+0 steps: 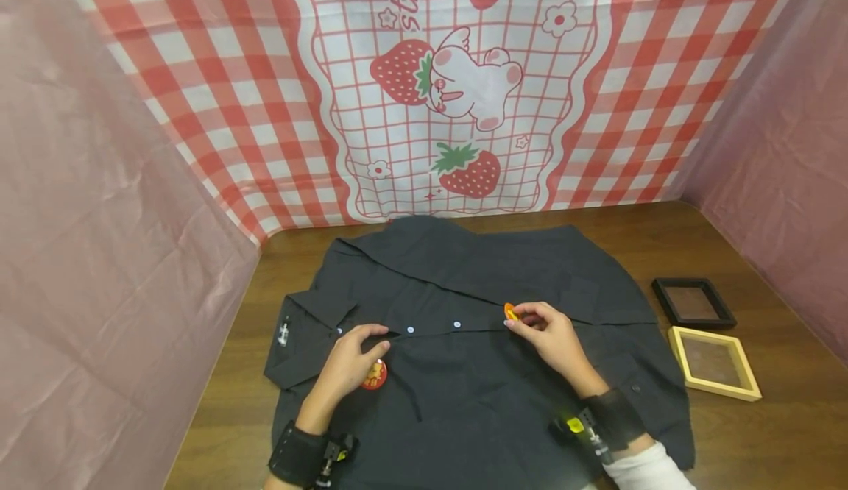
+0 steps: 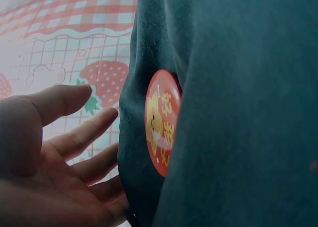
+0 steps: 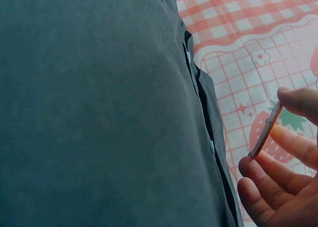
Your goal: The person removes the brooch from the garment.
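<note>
A dark button-up shirt (image 1: 477,402) lies spread on the table, its collar toward the left. My left hand (image 1: 347,361) is over the button placket near the collar, fingers relaxed and thumb apart, holding nothing. Just beside that hand, a round red badge (image 1: 375,378) with a yellow cartoon figure and lettering sits on the shirt; the left wrist view shows the badge (image 2: 161,122) larger, partly hidden by a fold. My right hand (image 1: 550,339) pinches a small orange badge (image 1: 510,312) above the placket. In the right wrist view this badge (image 3: 266,130) appears edge-on between thumb and fingers.
Right of the shirt, a black square frame (image 1: 662,301) and a pale yellow one (image 1: 725,388) lie on the wooden table (image 1: 218,416). A small whitish piece (image 1: 283,332) is on the collar. White buttons (image 1: 411,329) line the placket. A strawberry-print cloth (image 1: 457,107) hangs behind.
</note>
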### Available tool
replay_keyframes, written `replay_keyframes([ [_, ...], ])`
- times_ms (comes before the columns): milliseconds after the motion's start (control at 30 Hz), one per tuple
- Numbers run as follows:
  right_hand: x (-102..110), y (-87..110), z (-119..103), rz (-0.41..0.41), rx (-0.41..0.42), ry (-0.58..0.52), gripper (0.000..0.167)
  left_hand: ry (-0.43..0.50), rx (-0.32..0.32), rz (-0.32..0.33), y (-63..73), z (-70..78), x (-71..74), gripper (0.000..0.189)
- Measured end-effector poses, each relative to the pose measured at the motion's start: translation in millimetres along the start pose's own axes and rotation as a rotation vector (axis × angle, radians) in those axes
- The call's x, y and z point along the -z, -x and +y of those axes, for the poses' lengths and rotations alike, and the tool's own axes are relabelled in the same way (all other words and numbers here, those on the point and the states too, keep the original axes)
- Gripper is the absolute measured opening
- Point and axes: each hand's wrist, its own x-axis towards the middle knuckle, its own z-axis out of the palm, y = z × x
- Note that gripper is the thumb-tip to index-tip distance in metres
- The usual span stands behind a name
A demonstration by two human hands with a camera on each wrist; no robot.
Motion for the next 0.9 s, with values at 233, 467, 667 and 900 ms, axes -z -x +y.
replay_keyframes([
  [233,3,-0.5,0,0.011,0.012,-0.010,0.026,0.002,0.006,-0.001,1.1,4.3,1.6,0.029],
  [467,8,1.1,2,0.009,0.026,-0.002,0.026,0.002,-0.011,0.007,2.8,4.9,1.6,0.029],
  [667,11,3.4,3,0.009,0.027,-0.001,0.026,-0.002,-0.021,0.020,4.5,4.7,0.9,0.029],
  [900,17,4.0,2,0.033,0.029,0.001,0.026,0.004,-0.019,0.025,4.5,6.0,3.1,0.030],
])
